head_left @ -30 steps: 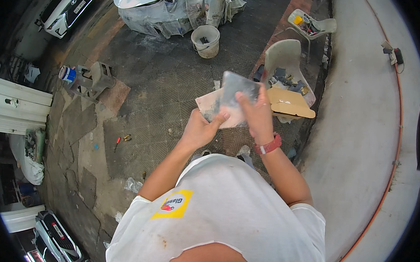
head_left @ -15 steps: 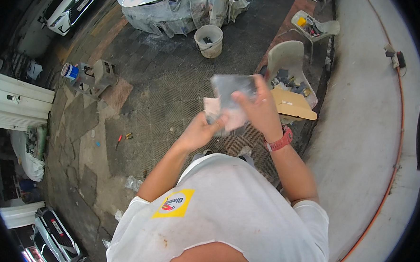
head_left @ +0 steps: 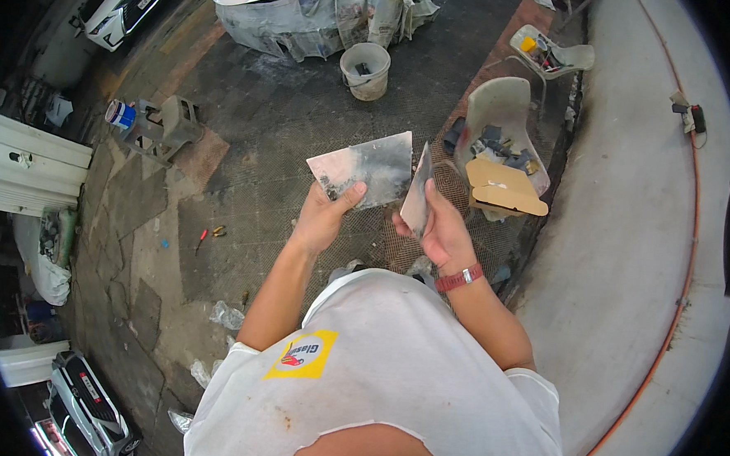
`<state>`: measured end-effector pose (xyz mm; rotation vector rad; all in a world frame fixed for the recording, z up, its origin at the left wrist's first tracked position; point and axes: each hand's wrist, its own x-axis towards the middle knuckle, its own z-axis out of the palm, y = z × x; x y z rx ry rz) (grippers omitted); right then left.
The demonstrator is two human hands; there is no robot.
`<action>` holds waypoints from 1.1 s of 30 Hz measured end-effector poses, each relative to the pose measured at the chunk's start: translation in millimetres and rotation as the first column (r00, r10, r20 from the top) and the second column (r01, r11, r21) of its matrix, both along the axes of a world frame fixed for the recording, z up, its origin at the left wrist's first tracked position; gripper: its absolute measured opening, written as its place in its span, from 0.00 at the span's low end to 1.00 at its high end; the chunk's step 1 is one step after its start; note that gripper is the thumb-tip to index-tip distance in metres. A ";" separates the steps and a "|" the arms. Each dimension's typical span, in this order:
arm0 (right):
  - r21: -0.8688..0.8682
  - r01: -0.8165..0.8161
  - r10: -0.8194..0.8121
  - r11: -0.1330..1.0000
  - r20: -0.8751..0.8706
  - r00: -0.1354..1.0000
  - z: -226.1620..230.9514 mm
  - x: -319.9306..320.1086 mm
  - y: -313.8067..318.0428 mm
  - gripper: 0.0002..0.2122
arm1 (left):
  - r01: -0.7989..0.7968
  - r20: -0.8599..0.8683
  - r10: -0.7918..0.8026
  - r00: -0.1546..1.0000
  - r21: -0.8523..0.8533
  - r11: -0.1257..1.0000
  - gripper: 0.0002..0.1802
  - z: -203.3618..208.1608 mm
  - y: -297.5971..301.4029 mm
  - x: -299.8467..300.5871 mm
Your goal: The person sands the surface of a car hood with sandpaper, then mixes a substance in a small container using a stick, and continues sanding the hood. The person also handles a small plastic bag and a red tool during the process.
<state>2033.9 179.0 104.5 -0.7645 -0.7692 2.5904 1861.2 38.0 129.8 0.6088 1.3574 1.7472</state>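
The smeared sheet [head_left: 364, 172] and the tilted sheet [head_left: 419, 185], overlapping half a second ago, have moved apart, both left of the chair [head_left: 498, 104]. The left hand [head_left: 322, 219] pinches the first; the right hand [head_left: 447, 230] grips the second between thumb and fingers. Nearer than that chair, the shirt [head_left: 424, 355] bears a yellow printed patch [head_left: 312, 366].

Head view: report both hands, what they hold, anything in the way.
Left hand gripping dark-smudged sheet. Right hand gripping second sheet, nearly edge-on. Narrow gap, nothing seen between; cardboard box right of both hands.
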 end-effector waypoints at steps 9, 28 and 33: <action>0.507 0.354 -0.378 0.786 -0.060 0.924 38.5 -6.4 53.5 0.17 | 0.099 -0.205 -0.118 0.972 -0.100 0.990 0.16 15.9 -6.9 16.6; 0.910 -0.169 0.047 0.378 0.164 0.985 70.9 -16.9 7.4 0.16 | 0.341 -0.246 -0.411 0.878 -0.281 0.897 0.19 22.6 -8.2 18.8; 0.950 -0.251 -0.061 0.184 0.266 0.962 89.3 -16.1 29.0 0.15 | 0.352 -0.001 -0.358 0.934 -0.182 0.918 0.19 -5.2 -12.7 22.1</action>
